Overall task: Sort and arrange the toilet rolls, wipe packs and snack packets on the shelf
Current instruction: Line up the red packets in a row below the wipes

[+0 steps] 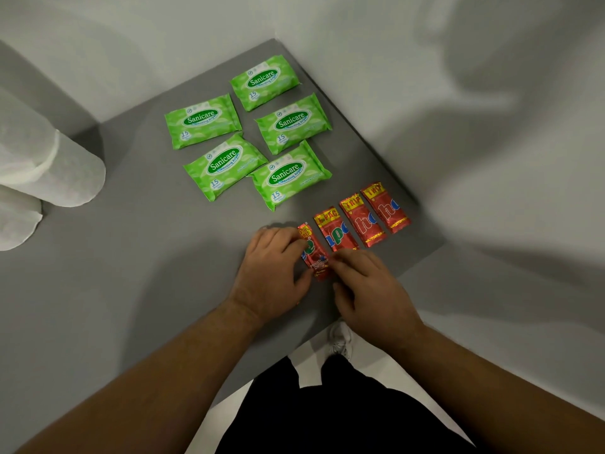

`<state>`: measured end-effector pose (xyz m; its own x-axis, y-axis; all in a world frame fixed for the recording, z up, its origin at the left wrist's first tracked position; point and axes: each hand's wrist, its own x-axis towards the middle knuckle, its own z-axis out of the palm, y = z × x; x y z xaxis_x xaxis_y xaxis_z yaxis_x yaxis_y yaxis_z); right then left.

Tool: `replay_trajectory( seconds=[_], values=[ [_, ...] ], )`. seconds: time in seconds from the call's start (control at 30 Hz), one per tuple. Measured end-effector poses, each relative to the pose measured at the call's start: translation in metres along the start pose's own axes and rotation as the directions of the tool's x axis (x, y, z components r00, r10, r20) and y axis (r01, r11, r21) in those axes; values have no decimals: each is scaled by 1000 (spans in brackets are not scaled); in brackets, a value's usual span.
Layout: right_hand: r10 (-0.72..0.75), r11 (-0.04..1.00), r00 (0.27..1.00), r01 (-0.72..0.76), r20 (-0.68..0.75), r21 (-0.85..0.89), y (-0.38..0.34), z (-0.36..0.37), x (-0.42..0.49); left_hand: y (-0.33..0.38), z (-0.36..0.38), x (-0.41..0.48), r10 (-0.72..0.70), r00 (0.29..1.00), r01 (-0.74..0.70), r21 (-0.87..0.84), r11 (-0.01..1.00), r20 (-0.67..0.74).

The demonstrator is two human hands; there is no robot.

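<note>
Shelf: the grey shelf (131, 290) fills the middle of the frame, set into a pale wall corner.
Toilet rolls: the white toilet rolls (68, 172) lie at the left edge, partly cut off by the frame.
Wipe packs: five green wipe packs (224, 165) lie flat at upper centre, two on the left and three on the right, close together.
Left hand: the left hand (271, 267), just below centre, has its fingers curled and pinches the held packet's left edge.
Right hand: the right hand (366, 283) has bent fingertips nipping that packet's lower right edge.
Held packet: the red held packet (316, 257) is between both hands, on or just above the shelf.
Row: three red snack packets (361, 221) lie side by side up and to the right of it, near the shelf's right edge.
</note>
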<state>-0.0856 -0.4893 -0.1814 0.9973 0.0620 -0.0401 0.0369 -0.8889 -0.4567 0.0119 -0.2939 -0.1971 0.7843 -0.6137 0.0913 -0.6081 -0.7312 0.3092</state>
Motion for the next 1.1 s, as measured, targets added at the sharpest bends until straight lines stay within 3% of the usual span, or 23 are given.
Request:
replay_trajectory(
  seconds=[0.3,1.1],
  values=[
    [37,993,998,-31,51,-118,14,-2,7,2,0,1,-2,999,2,9,1000,32],
    [48,997,999,-47,20,-59,12,-5,3,-1,-2,-6,-36,997,38,-33,999,62]
  ],
)
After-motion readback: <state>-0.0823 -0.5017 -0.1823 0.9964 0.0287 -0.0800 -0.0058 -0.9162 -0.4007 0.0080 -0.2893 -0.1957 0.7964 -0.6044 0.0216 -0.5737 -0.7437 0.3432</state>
